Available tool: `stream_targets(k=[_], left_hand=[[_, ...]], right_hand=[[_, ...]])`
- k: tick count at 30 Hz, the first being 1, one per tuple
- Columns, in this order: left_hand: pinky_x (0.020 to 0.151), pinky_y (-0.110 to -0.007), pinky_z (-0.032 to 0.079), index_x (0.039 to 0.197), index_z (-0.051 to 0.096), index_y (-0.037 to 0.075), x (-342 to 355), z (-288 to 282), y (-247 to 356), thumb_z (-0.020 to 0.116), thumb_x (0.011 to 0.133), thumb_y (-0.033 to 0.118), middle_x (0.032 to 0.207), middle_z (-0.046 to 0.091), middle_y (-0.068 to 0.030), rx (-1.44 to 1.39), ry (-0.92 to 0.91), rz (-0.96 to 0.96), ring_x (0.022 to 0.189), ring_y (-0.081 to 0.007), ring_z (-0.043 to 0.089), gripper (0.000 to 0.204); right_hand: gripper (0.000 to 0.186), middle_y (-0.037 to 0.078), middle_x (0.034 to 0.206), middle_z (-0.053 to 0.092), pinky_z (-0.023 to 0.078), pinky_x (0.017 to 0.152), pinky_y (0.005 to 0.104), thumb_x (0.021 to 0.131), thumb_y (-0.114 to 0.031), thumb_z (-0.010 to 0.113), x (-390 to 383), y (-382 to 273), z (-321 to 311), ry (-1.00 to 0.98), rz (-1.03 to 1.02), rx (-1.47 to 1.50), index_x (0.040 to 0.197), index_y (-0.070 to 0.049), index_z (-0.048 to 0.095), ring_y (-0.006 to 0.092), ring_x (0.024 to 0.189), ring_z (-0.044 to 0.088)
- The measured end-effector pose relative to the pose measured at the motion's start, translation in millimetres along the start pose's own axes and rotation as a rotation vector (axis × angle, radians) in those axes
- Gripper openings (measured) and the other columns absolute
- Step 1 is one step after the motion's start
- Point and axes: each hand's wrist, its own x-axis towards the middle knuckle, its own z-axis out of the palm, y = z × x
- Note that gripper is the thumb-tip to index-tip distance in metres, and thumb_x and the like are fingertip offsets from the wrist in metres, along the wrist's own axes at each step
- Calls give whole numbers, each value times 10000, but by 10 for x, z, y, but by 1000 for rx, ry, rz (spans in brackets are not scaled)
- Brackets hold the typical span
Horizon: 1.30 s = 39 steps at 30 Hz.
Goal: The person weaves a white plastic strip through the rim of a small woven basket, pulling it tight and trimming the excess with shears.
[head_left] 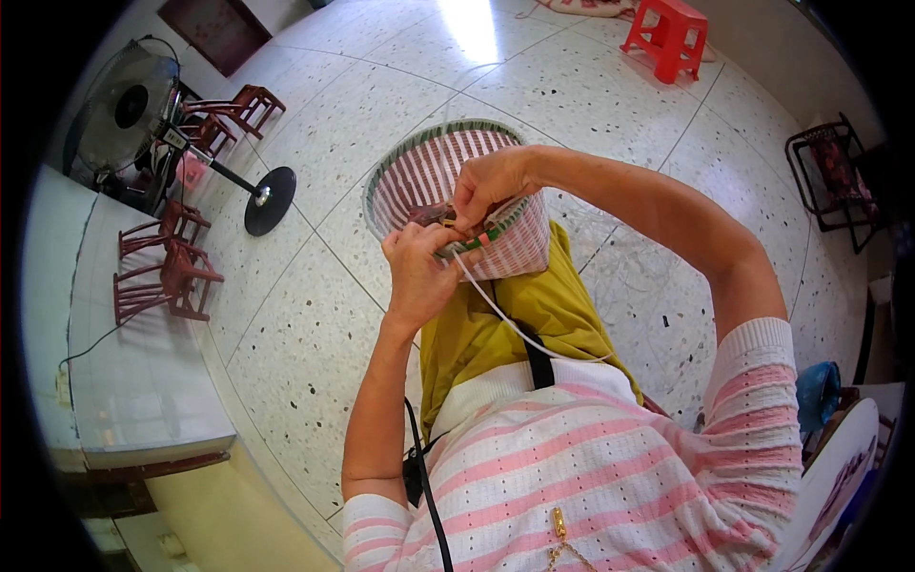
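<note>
A woven basket (519,259) in white and reddish-brown strips rests tilted on my lap, its opening facing away from me. Green material binds much of its rim. My left hand (419,272) grips the near rim, thumb and fingers closed around it. Just beyond, my right hand (491,186) is pinched over the same stretch of rim; its fingertips hide whatever thin piece they hold. From beneath my left hand a white strip (496,310) curves down across my lap. Some dark brown material shows inside the basket beside my fingers.
A standing fan (270,200) is at the left, with small wooden chairs (181,276) along that wall. At the far right stands a red plastic stool (667,40). A dark-framed folding chair (829,176) is by the right wall. Pale strips lie on the floor right of my legs.
</note>
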Motion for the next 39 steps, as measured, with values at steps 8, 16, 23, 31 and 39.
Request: stream_targets(k=[8,16,23,31,39], left_hand=[[869,-405,328,827,741,101,-18,101,-11,856,745,348,783,666,2,65,152,13,820,-202,566,284],[875,-416,327,852,757,138,24,64,-43,844,733,302,850,721,10,63,158,17,852,-222,576,220],[932,-419,318,899,751,132,22,48,-105,807,770,306,911,711,-7,17,111,-6,891,-224,577,224],[928,-372,379,1047,730,70,-44,-246,-293,728,898,228,929,707,-40,-247,-76,126,905,-219,620,217],[877,-375,366,947,748,68,20,-15,-242,704,903,192,761,676,-43,-310,83,122,768,-206,604,138]], right_hand=[[146,69,783,693,470,689,316,831,-157,731,-184,-137,234,173,13,-659,817,-12,739,142,766,621],[170,60,1085,622,400,962,441,740,-132,724,-565,324,889,1013,-882,-1207,907,-109,701,273,1141,560],[186,56,1089,672,378,978,431,717,-110,730,-329,672,911,1099,-1007,-1295,898,-96,691,262,1136,592],[148,128,847,580,460,610,404,868,-11,645,-1005,747,1683,458,-633,-442,970,-25,539,294,746,589],[155,7,591,474,336,396,290,994,-200,600,-2347,1829,2413,842,374,490,962,-76,513,96,472,454]])
